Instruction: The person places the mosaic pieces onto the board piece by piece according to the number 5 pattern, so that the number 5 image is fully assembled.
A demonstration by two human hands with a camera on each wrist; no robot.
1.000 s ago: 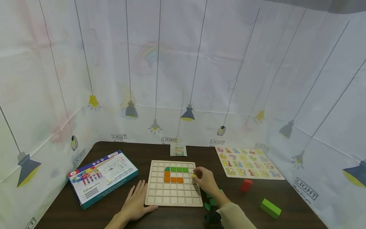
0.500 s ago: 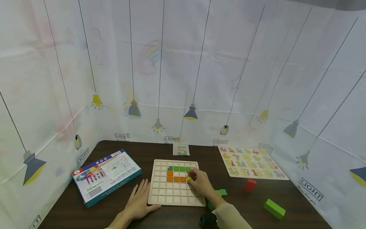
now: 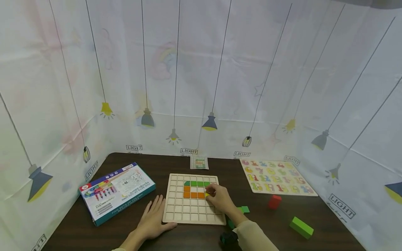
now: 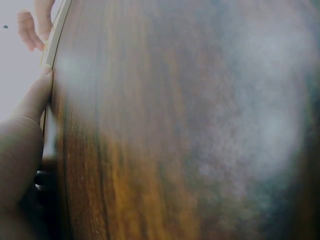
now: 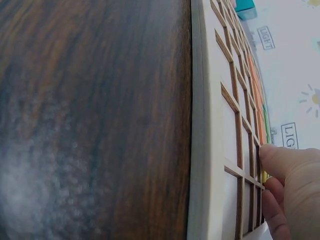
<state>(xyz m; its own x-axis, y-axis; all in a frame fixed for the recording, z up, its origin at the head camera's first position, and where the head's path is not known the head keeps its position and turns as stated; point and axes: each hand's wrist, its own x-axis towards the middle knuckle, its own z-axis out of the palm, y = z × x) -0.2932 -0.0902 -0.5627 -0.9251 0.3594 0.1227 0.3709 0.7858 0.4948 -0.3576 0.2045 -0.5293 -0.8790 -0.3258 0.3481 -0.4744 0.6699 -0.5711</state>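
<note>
A wooden grid board (image 3: 179, 210) lies on the dark table. Several orange tiles (image 3: 193, 195) and a row of green tiles (image 3: 200, 183) sit in its cells, with a dark-green rounded piece (image 3: 187, 183) at the row's left end. Over the board's right part, my right hand (image 3: 221, 199) pinches a small yellow tile (image 3: 207, 195) just right of the orange row; fingers hide most of it. In the right wrist view, thumb and fingertips are down at the grid, a sliver of yellow between them. My left hand (image 3: 153, 219) rests flat at the board's left edge, its thumb touching the near corner.
A boxed set (image 3: 117, 191) lies at the left. Behind the board is a small pattern card (image 3: 199, 162). A number puzzle board (image 3: 276, 177), a red block (image 3: 274, 202) and a lime-green block (image 3: 301, 227) lie right. Green pieces (image 3: 244, 209) lie by my right forearm.
My right hand has moved left with the yellow tile, from the board's right edge to the end of the orange row. My left hand has stayed at the board's edge.
</note>
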